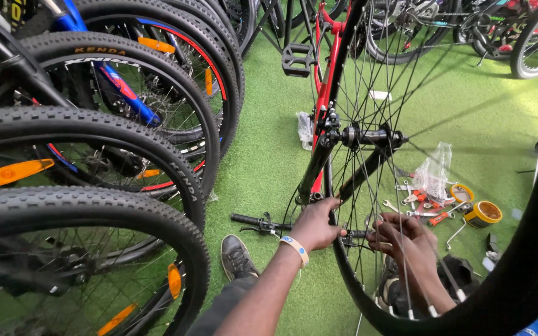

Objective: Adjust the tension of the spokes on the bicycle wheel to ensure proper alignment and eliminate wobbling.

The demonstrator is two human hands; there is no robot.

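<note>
The left hand reaches down beside the wheel of an upturned red bike, its grip closed on the black handlebar that lies on the green floor under the rim. The right hand is on the far side of the spokes, fingers curled together near the handlebar's middle; whether they clamp anything I cannot tell through the spokes. The fork runs up from the bar to the hub. To the right, near the wheel, lie spanners, a clear bag and a yellow tin. A shoe stands below the left wrist. A row of parked bikes fills the left.
</note>
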